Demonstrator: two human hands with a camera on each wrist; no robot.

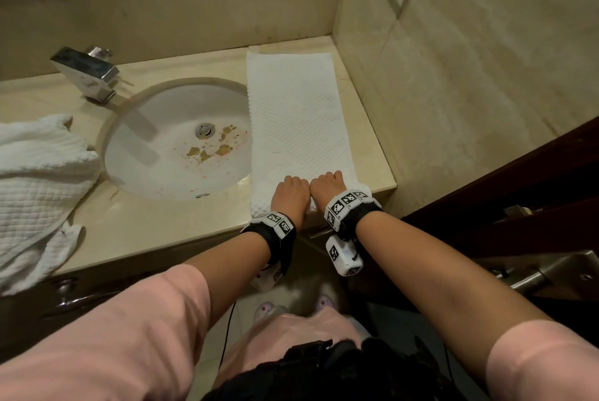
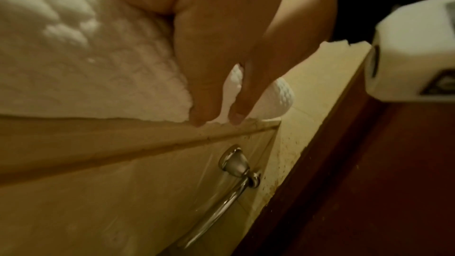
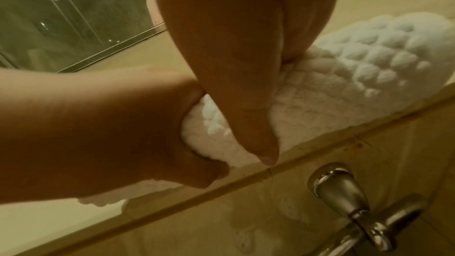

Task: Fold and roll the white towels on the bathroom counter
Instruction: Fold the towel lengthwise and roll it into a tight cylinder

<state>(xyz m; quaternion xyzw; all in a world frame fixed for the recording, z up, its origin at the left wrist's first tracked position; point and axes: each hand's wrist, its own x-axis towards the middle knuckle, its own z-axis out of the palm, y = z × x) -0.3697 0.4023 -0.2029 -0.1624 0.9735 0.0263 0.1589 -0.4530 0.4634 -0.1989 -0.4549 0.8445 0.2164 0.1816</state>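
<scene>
Side by side at the counter's (image 1: 168,232) near edge, left hand (image 1: 289,196) and right hand (image 1: 328,190) curled over the started roll, thumbs tucked behind to keep it tight. Folded white towel (image 1: 291,115) stretched toward 12 o'clock, ready to roll. Crumpled second towel (image 1: 35,180) waiting at 9 o'clock, beyond the sink (image 1: 175,99).

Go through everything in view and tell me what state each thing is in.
Folded towel: lies as a long strip beside the sink, near end rolled up.
Left hand: grips the rolled end.
Right hand: grips the rolled end.
Second towel: unfolded, crumpled left of the sink.
Sink: stained, no water running.
Faucet: off.
</scene>
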